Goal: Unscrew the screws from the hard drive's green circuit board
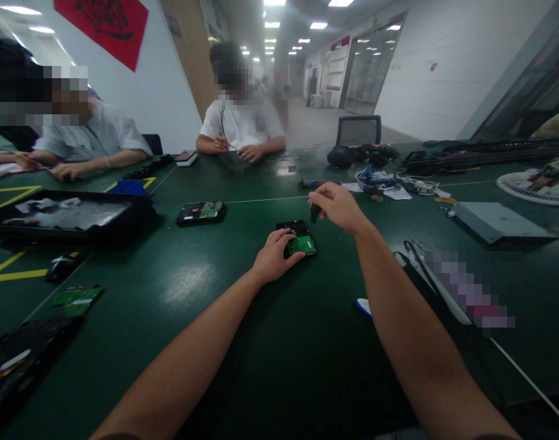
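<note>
A hard drive lies flat on the green tabletop, its green circuit board facing up. My left hand holds it from the left, thumb along the near edge and fingers over the casing. Above the drive's far right corner, my right hand is closed around a short screwdriver with a dark green handle, pointing down. Whether its tip touches the drive I cannot tell. Left of these, a second hard drive lies board side up.
At left stand a black tray and a black mouse, with a loose green circuit board nearer. To the right are a silver metal box, cables and a blue-and-white object. Two people sit across the table.
</note>
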`<state>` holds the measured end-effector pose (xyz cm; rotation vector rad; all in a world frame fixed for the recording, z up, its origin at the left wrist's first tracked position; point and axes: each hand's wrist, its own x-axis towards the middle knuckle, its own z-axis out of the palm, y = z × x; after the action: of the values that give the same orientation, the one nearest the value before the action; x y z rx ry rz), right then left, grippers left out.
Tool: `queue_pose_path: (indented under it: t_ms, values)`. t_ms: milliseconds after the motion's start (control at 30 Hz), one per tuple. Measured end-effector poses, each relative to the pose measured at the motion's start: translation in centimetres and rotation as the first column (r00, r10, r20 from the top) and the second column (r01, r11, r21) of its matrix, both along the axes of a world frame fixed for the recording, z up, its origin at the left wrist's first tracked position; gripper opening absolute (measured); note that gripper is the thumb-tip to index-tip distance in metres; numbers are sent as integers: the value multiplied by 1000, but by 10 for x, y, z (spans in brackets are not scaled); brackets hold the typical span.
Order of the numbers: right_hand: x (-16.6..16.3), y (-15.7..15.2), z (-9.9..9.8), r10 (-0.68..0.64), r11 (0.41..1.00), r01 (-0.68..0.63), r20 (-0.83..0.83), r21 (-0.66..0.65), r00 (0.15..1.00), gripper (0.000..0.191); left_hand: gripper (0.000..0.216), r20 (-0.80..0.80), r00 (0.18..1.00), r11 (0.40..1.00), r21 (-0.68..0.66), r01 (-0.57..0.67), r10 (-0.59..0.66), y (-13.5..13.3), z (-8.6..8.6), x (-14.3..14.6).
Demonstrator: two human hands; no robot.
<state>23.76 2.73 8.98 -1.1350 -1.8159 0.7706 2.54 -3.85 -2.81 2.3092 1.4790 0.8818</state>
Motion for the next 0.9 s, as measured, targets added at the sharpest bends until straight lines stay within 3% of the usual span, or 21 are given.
queue_pose_path:
  t_ms: [133, 300, 400, 500, 633, 900]
  values:
    - [-2, -5, 3, 127, 990, -129, -37, -62, 991, 35, 57, -5, 1000, 1000, 2, 2, -2, 1, -2, 0]
    - [-3, -12, 8, 195, 979, -192, 49, -63, 980, 53, 57, -6, 1000, 1000, 18, -2, 2, 1, -3, 0]
    - [-2, -12, 10, 141, 989, -145, 146, 11, 979, 55, 57, -7, 1000, 1000, 14, -2, 2, 0, -2, 0]
    - [-1, -9, 9, 2, 992, -26, 189, 120, 982, 51, 57, -8, 1000, 1000, 1, -3, 3, 0, 0, 0]
    - [-1, -5, 7, -83, 990, 62, 172, 126, 982, 41, 58, -8, 1000, 1000, -6, -3, 3, 0, 1, 0]
    - [-2, -13, 10, 129, 990, -133, 87, 44, 988, 51, 57, -9, 1000, 1000, 13, 4, -4, 2, -2, 0]
